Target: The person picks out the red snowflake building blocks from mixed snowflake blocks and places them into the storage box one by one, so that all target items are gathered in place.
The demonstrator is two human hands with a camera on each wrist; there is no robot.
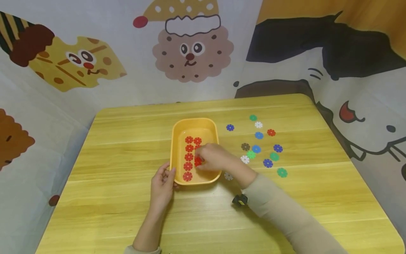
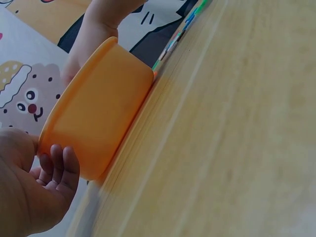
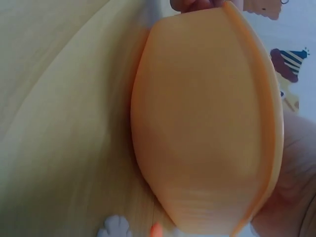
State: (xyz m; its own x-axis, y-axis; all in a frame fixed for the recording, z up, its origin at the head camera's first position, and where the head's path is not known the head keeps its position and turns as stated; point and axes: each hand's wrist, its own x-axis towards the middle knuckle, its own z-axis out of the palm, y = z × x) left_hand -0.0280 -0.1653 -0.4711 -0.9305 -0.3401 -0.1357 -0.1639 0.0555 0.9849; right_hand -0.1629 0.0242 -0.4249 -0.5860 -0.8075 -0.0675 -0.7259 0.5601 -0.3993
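Note:
A yellow tray [image 1: 194,120] sits in the middle of the wooden table [image 1: 127,141]. Several red flower-shaped discs [image 1: 188,157] lie in a column on its floor. My right hand [image 1: 207,157] reaches into the tray from the right and pinches a red disc [image 1: 198,162] beside that column. My left hand [image 1: 163,183] holds the tray's near left corner, thumb on the rim. The left wrist view shows the tray's outer wall [image 2: 98,113] with my left hand [image 2: 34,192] against it. In the right wrist view the tray [image 3: 197,123] fills the frame and hides what is inside.
Several loose discs in blue, green, white, red and brown lie scattered right of the tray [image 1: 256,149]; one white disc [image 1: 228,175] rests by my right wrist. Cartoon-printed cloth walls enclose the table on three sides.

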